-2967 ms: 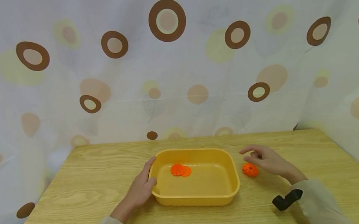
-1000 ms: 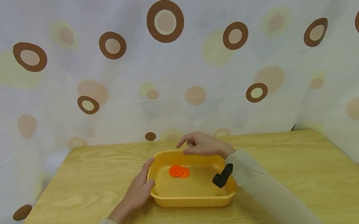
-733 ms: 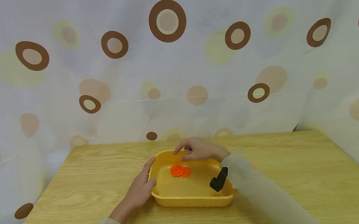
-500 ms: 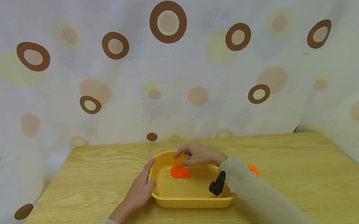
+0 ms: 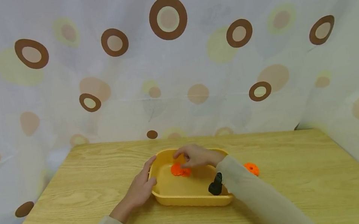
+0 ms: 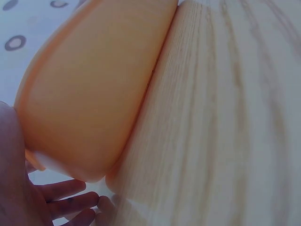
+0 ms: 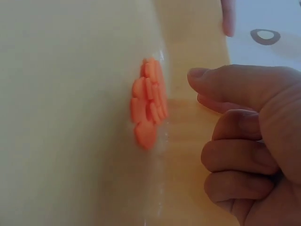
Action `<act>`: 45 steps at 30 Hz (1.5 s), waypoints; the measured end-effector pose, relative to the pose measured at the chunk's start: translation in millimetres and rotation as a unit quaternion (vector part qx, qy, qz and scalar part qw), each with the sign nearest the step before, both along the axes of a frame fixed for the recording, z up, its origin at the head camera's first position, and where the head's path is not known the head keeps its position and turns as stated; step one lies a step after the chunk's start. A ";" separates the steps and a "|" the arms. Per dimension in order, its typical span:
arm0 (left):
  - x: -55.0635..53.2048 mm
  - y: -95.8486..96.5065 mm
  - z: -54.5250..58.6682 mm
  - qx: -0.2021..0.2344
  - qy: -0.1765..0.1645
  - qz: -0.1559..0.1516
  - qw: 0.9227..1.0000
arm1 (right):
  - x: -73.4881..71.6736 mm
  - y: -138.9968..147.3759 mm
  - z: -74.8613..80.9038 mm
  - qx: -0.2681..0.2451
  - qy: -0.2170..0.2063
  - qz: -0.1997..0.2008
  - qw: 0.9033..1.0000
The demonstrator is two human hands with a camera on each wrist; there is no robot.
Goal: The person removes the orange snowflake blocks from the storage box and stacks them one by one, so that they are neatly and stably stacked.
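Note:
In the head view my left hand [image 5: 138,189] holds the left end of a yellow plastic tub [image 5: 191,200], its thumb over the rim. The left wrist view shows several fingers [image 6: 70,205] beyond the tub's outer wall [image 6: 94,84]. My right hand [image 5: 199,156] hangs inside the tub at the back, holding nothing. Its thumb and index finger are apart, and the other fingers are curled. Just below it, small overlapping orange notched discs [image 5: 176,169] lie on the tub floor. In the right wrist view these orange discs [image 7: 149,94] sit a short way from the fingertips.
To the right of the tub another orange notched piece [image 5: 251,169] rests on the wooden table [image 5: 310,170], partly behind the right sleeve [image 5: 258,196]. A patterned curtain [image 5: 174,71] hangs behind the table. Each wrist wears a black camera [image 5: 215,184].
My right hand has come from beside the orange piece on the table, over the tub's back rim, then down toward the discs inside. My left hand has stayed on the tub.

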State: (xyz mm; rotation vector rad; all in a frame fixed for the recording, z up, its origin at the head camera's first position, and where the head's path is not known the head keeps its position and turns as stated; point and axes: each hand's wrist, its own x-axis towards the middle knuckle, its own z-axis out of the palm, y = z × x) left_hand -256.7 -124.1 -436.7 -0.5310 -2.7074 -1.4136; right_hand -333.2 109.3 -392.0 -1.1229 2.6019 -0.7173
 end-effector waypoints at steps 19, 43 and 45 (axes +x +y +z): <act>-3.3 -0.1 1.2 0.002 -0.008 -0.009 1.000 | 2.9 -1.9 -7.6 0.061 -0.010 0.002 0.998; -3.2 -0.8 1.0 0.014 -0.007 -0.023 1.000 | 5.6 -1.9 -8.0 0.063 -0.011 0.014 0.998; -2.9 -1.1 0.9 0.015 -0.009 -0.023 1.000 | 5.9 -2.4 -7.6 0.066 -0.016 0.013 0.998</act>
